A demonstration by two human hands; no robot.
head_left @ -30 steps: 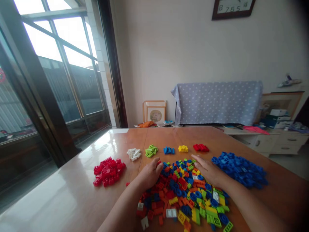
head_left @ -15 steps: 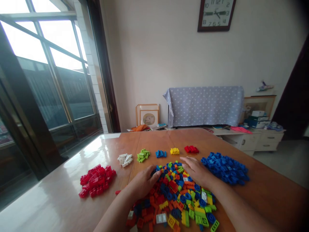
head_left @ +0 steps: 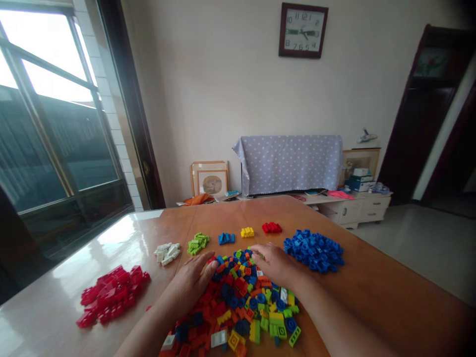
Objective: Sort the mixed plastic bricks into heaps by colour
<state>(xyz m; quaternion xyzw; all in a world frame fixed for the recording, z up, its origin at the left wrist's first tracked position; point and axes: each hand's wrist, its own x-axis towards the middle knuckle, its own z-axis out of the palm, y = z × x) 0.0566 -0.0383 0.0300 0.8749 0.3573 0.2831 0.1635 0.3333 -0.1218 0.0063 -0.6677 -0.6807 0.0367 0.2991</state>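
A mixed heap of coloured toy bricks [head_left: 238,302] lies on the wooden table [head_left: 372,287] between my hands. Against the heap's left edge rests my left hand [head_left: 191,280], fingers extended and thumb apart, holding nothing visible. My right hand [head_left: 273,263] touches the upper right edge of the heap, its fingers spread and slightly bent, with no brick seen in it. Beyond them stand small groups of white [head_left: 167,253], light green [head_left: 198,243], blue [head_left: 226,238], yellow [head_left: 247,232] and red bricks [head_left: 271,227].
A larger pile of red bricks [head_left: 113,295] lies at the left, and a large pile of blue bricks [head_left: 314,250] at the right. Behind the table are a low white cabinet [head_left: 359,210], a cloth-covered object [head_left: 290,166] and framed pictures [head_left: 211,182].
The camera view has turned to the right, so the table and piles appear further left. My hands stay beside the heap, with the right fingers now a little more bent.
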